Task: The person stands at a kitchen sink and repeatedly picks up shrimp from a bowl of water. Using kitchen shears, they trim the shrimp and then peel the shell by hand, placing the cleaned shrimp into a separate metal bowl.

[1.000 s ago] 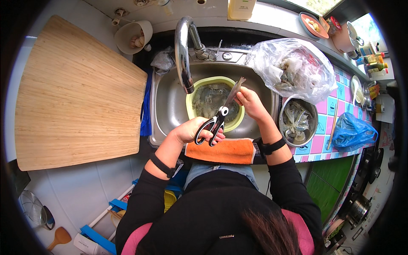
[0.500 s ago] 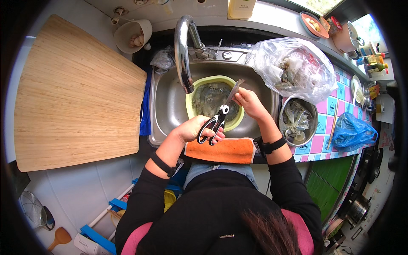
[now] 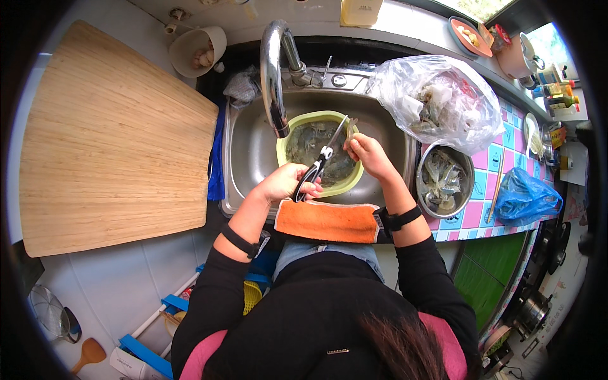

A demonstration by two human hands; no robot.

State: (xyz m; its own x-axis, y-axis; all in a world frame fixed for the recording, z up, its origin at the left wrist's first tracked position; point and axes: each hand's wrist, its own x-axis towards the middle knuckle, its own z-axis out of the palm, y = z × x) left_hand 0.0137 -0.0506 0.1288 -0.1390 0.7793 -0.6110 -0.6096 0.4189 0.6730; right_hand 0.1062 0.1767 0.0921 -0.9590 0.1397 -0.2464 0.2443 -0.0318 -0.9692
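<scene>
Black-and-white kitchen scissors (image 3: 316, 166) are gripped by their handles in my left hand (image 3: 284, 182), blades pointing up and to the right over the basin. My right hand (image 3: 369, 154) pinches a greyish shrimp (image 3: 351, 126) just right of the blade tips. Below both hands, a yellow-green basin (image 3: 282, 136) with water and several shrimp (image 3: 310, 142) sits in the steel sink (image 3: 247, 152). To the right of the sink, a steel bowl (image 3: 471, 180) holds more shrimp.
A curved faucet (image 3: 272, 76) arches over the sink. At left lies a large wooden board (image 3: 120, 139). An orange towel (image 3: 328, 221) covers the sink's front edge. A clear plastic bag (image 3: 437, 101) and a blue bag (image 3: 527, 197) rest on the right counter.
The scissors have swung more upright and their blades now look closed. My right hand has moved slightly down and left with the shrimp, which sits beside the blade tips.
</scene>
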